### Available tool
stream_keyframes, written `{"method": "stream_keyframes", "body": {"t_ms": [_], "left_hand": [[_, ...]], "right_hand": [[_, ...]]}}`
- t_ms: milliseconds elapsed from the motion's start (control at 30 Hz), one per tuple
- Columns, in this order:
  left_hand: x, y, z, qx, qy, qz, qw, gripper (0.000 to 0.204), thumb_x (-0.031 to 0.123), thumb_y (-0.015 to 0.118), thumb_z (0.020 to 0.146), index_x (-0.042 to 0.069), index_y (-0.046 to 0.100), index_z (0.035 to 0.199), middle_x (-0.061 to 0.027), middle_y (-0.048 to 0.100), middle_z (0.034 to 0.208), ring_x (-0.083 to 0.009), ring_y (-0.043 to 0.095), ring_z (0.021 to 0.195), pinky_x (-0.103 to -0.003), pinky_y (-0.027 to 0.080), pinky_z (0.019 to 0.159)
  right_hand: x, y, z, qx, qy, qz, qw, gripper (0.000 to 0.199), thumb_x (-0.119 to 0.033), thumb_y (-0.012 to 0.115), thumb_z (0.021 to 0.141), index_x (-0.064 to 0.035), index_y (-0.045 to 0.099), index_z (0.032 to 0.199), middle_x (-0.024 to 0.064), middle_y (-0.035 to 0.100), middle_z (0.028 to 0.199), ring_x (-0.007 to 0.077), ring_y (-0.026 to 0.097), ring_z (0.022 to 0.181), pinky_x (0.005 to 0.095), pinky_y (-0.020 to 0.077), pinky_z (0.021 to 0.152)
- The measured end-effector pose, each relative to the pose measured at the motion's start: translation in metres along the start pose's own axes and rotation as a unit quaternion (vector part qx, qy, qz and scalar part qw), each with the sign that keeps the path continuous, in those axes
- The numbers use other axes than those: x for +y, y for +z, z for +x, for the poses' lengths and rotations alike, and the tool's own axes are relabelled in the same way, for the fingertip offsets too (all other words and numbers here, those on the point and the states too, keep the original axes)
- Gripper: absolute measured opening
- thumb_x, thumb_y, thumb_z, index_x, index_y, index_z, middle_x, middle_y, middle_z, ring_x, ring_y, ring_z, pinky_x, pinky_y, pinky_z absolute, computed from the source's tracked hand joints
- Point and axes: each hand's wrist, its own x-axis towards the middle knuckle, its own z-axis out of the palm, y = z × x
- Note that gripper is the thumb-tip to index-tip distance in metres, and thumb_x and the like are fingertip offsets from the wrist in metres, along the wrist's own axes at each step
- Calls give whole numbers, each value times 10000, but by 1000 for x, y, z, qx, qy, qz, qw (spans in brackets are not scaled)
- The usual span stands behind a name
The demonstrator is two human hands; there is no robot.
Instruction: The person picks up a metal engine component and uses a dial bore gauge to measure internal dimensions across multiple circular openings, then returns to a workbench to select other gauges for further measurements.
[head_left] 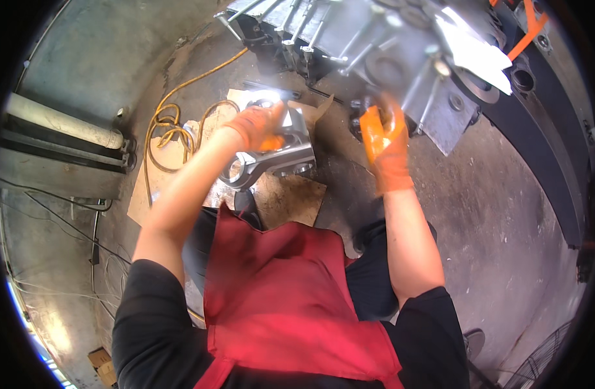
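Left hand (261, 126) gloved orange, curled shut, right hand (385, 146) gloved, raised, blurred

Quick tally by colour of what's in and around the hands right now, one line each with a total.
Orange gloved hands: 2, left hand and right hand
Silver connecting rod under the left hand: 1
Grey engine block by the right hand: 1
Yellow cable on the floor: 1
Brown cardboard sheet: 1
Total: 6

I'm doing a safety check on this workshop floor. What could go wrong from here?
The left hand in an orange glove grips a heavy grey metal connecting rod above the knees; if it slips, it may drop onto the legs. The coiled yellow cable on the concrete floor could trip someone. The right hand reaches near the studs of the large grey engine block, risking a pinch.
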Motion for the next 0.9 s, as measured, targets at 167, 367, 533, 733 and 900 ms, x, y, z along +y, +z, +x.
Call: {"method": "stream_keyframes", "body": {"t_ms": [167,367,533,733,900], "left_hand": [[-33,28,-16,61,-4,6,998,791,407,651,891,22,338,1506,-285,675,964,-448,647,940,-505,495,813],[49,-1,-53,36,-57,-63,996,881,347,726,826,98,301,1556,-278,690,1029,-451,657,1007,-482,514,901],[62,24,-84,80,-166,-47,982,715,331,750,790,-31,506,1357,-286,676,860,-420,683,849,-469,527,752],[4,46,-138,249,-293,-342,857,654,195,765,842,-109,458,1333,-124,655,711,-157,614,630,-345,496,571],[-13,110,-189,265,-355,-316,839,719,226,705,902,-122,382,1441,-175,690,878,-240,615,822,-355,511,851]], "right_hand": [[11,9,-12,-1,-22,-51,998,350,-159,687,911,24,630,1204,136,707,914,191,674,758,324,543,711],[9,9,-15,11,-74,-173,982,378,-225,717,878,42,638,1133,261,699,999,407,687,940,441,542,807],[21,-6,2,34,-96,-240,966,452,-321,710,889,16,647,1184,271,690,1084,434,656,1047,460,534,894],[15,0,2,19,-68,-221,973,473,-342,731,884,-2,651,1202,259,682,1140,423,653,1076,441,531,921],[24,10,7,-28,-42,-197,979,505,-364,715,894,-22,639,1258,217,679,1219,355,646,1150,402,504,980]]}}
